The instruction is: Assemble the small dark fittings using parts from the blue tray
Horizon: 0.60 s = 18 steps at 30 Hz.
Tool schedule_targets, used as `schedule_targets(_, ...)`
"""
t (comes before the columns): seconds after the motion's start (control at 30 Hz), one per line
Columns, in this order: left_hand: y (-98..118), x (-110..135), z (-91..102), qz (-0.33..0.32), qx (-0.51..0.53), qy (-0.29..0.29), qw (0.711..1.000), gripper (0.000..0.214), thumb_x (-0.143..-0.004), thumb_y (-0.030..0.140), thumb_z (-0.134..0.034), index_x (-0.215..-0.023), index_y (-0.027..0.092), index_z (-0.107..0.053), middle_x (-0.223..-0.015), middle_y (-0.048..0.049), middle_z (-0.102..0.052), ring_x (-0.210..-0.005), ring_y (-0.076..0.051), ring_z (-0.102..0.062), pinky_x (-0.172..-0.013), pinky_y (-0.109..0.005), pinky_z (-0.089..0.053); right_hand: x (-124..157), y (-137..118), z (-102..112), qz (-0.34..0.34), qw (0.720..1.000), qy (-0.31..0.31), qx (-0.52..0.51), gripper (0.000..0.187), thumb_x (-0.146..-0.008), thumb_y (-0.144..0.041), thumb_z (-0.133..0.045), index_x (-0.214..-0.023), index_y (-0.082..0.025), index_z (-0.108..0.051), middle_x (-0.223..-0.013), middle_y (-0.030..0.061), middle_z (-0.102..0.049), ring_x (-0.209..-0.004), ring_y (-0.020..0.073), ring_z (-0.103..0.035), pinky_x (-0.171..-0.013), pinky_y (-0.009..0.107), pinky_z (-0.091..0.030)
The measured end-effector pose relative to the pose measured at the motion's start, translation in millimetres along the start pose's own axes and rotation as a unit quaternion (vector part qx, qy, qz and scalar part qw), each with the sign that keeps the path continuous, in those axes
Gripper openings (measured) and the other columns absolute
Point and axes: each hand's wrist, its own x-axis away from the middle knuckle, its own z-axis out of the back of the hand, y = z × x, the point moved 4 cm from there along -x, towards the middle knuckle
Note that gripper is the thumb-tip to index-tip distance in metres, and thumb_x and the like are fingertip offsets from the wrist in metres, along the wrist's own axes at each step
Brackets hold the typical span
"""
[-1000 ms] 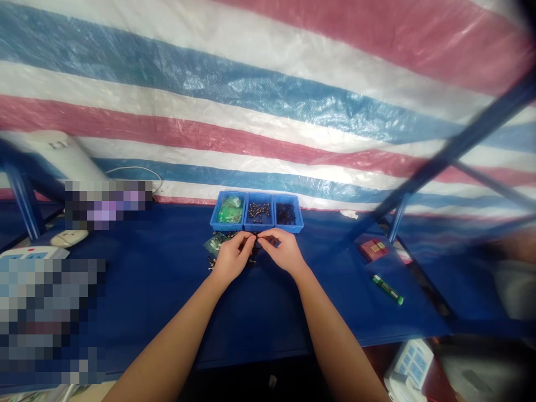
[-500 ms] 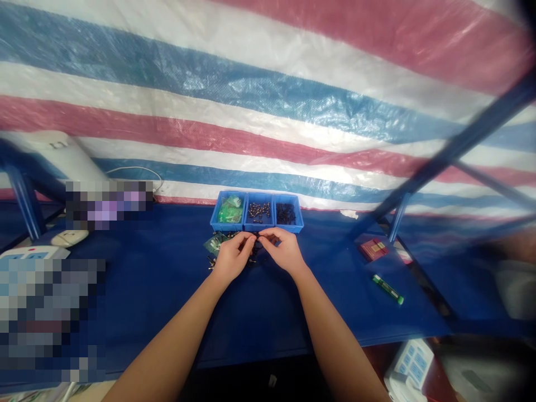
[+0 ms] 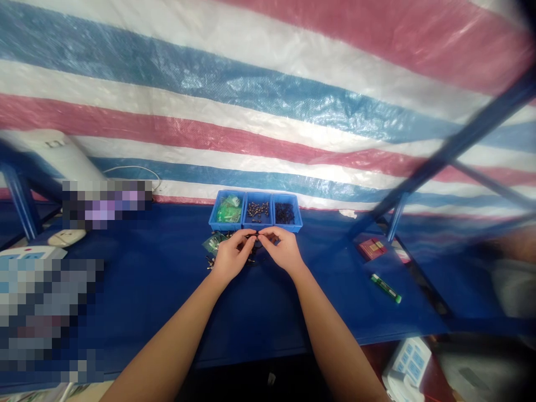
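My left hand and my right hand meet fingertip to fingertip in front of the blue bins. Thumb and fingers of each are pinched on a tiny dark piece between them, mostly hidden and too small to name. Under and beside my left hand lie small metal-and-black parts and a green clear bag. Three joined blue bins stand just beyond: the left holds green bagged pieces, the middle one brass-coloured small parts, the right one small black parts.
On the blue tabletop, a green tube and a dark red box lie to the right. A white power strip sits lower right, another at left. Blue metal bars slant at the right; a striped sheet hangs behind.
Both hands keep their pinch at nearly the same spot, with slight finger movement. The whole view has shifted a little.
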Motion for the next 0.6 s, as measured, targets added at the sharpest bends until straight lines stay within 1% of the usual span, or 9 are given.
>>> schedule_targets(0.07, -0.8, 0.0, 0.2, -0.004, -0.001, 0.006, 1.0, 0.031, -0.09, 0.042, -0.052, -0.109, 0.02, -0.064, -0.063, 0.0016, -0.063, -0.056, -0.013, -0.059, -0.056, -0.022, -0.045, -0.1, -0.9, 0.4, 0.002, 1.0, 0.0, -0.001, 0.014, -0.083, -0.029, -0.062, -0.091, -0.022, -0.071, -0.087, 0.0036, -0.072, -0.075, 0.0173, -0.066, -0.066, 0.028, -0.053)
schedule_targets(0.17, -1.0, 0.1, 2.0, -0.007, -0.006, 0.016, 1.0, 0.029, -0.09, 0.042, -0.053, -0.103, 0.02, -0.066, -0.063, 0.0012, -0.063, -0.056, -0.013, -0.059, -0.056, -0.022, -0.045, 0.4, -2.8, -0.4, 0.008, 1.0, -0.006, 0.0, 0.015, -0.083, -0.028, -0.062, -0.092, -0.022, -0.071, -0.087, 0.0035, -0.072, -0.075, 0.0172, -0.066, -0.066, 0.028, -0.053)
schedule_targets(0.3, 1.3, 0.6, 2.9, -0.005, -0.01, 0.001, 1.0, 0.027, -0.091, 0.041, -0.051, -0.092, 0.019, -0.066, -0.065, -0.0002, -0.065, -0.058, -0.013, -0.06, -0.058, -0.023, -0.046, 1.2, -3.8, -2.0, 0.008, 1.0, -0.011, 0.006, 0.016, -0.083, -0.028, -0.062, -0.094, -0.022, -0.071, -0.087, 0.0036, -0.072, -0.075, 0.0172, -0.066, -0.069, 0.029, -0.054)
schedule_targets(0.33, 1.9, 0.8, 3.0, -0.004, -0.006, -0.001, 1.0, 0.028, -0.091, 0.041, -0.051, -0.093, 0.019, -0.066, -0.066, -0.0003, -0.065, -0.058, -0.013, -0.06, -0.058, -0.023, -0.046, 1.3, -3.9, -2.1, 0.008, 1.0, -0.012, 0.007, 0.015, -0.083, -0.028, -0.062, -0.094, -0.022, -0.071, -0.087, 0.0035, -0.072, -0.076, 0.0172, -0.066, -0.069, 0.029, -0.054)
schedule_targets(0.47, 3.5, 1.3, 3.3, -0.012, 0.001, 0.015, 1.0, 0.03, -0.089, 0.041, -0.054, -0.106, 0.019, -0.065, -0.062, 0.0014, -0.062, -0.056, -0.012, -0.058, -0.056, -0.022, -0.045, 1.3, -3.9, -1.3, 0.012, 1.0, -0.012, 0.007, 0.015, -0.084, -0.027, -0.061, -0.093, -0.021, -0.071, -0.087, 0.0033, -0.072, -0.075, 0.0168, -0.066, -0.068, 0.028, -0.054)
schedule_targets(0.6, 3.3, 1.3, 3.3, -0.021, -0.004, 0.021, 1.0, 0.028, -0.089, 0.04, -0.055, -0.103, 0.019, -0.065, -0.06, 0.0024, -0.06, -0.054, -0.011, -0.055, -0.055, -0.021, -0.043, 1.1, -2.7, -1.4, 0.015, 1.0, -0.011, 0.008, 0.015, -0.083, -0.027, -0.062, -0.094, -0.021, -0.071, -0.088, 0.0036, -0.072, -0.076, 0.0169, -0.067, -0.069, 0.028, -0.054)
